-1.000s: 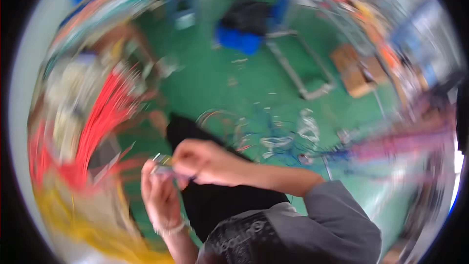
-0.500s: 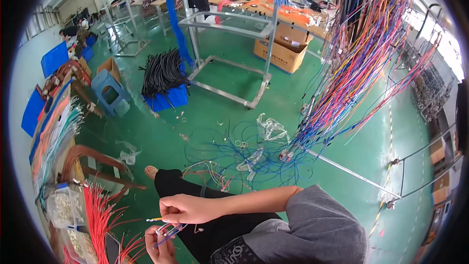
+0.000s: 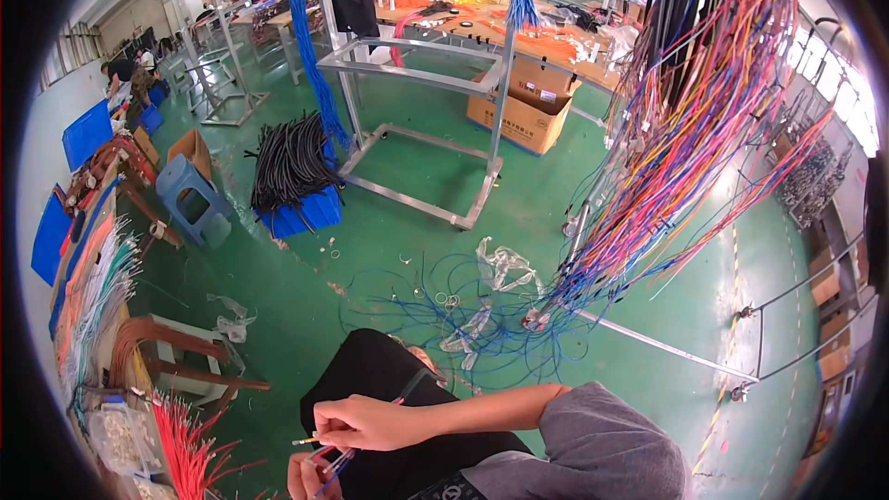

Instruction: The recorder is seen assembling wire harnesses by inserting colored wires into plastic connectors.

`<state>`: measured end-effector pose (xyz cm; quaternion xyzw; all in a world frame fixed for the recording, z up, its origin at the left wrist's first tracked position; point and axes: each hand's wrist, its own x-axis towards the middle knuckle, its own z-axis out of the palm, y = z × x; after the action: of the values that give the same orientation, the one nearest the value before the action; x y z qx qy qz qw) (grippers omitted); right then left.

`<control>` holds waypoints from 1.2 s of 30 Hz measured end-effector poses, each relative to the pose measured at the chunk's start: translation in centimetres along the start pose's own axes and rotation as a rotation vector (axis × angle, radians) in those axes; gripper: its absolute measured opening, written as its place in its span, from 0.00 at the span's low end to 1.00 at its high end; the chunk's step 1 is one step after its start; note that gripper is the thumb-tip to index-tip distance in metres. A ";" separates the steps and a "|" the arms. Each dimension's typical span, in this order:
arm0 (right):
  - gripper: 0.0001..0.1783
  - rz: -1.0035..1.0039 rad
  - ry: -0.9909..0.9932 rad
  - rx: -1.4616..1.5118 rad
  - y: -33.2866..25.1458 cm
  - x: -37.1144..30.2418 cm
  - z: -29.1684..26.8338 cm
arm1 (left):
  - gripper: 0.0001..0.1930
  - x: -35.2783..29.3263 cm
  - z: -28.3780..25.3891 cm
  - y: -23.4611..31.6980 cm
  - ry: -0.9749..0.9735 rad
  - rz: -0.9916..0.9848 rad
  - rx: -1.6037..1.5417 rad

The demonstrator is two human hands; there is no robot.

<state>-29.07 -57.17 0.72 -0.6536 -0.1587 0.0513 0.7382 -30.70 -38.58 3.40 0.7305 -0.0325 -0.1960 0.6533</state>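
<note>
Head view: thin wires (image 3: 341, 459) in handling, seemingly partway
The right hand (image 3: 363, 421) pinches a light-tipped wire (image 3: 304, 443), its end jutting left, just above the left hand (image 3: 310, 477), which grips the thin wires; what is finished is too small to tell; red wires (image 3: 185, 435) at left appear unhandled.

R hand (image 3: 369, 422) — lower in view now

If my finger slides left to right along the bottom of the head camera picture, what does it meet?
Small white plastic pieces → red wires → left hand → right hand → grey sleeve.
</note>
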 end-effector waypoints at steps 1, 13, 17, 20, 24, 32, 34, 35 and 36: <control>0.08 0.013 0.031 -0.014 -0.6 0.2 -1.2 | 0.17 1.6 1.3 0.2 0.062 0.097 -0.029; 0.06 -0.060 0.994 -0.349 4.3 12.7 -13.1 | 0.14 29.7 10.8 1.2 -0.166 -0.042 -0.683; 0.06 0.079 1.120 -0.265 3.4 14.8 -14.8 | 0.11 32.9 10.0 4.3 -0.333 -0.285 -0.893; 0.03 0.130 1.187 -0.019 2.4 16.3 -15.6 | 0.13 33.2 9.1 6.5 -0.396 -0.363 -0.875; 0.05 0.240 1.170 0.053 2.4 17.3 -15.6 | 0.14 35.1 8.3 5.7 -0.395 -0.391 -0.792; 0.03 0.226 1.234 0.005 3.1 21.2 -13.7 | 0.12 36.3 7.0 3.0 -0.347 -0.456 -0.586; 0.04 0.254 1.309 -0.066 2.8 22.4 -13.7 | 0.11 36.4 7.1 2.3 -0.410 -0.481 -0.562; 0.04 0.217 1.281 -0.105 2.8 23.2 -13.5 | 0.10 36.3 7.4 1.7 -0.376 -0.371 -0.556; 0.05 0.181 1.263 -0.152 2.6 23.9 -13.2 | 0.11 36.2 8.0 2.4 -0.353 -0.264 -0.554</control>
<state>-2.16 -62.59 0.92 -0.6192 0.3594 -0.2927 0.6338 0.48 -57.49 -3.69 0.4781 0.0039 -0.4034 0.7802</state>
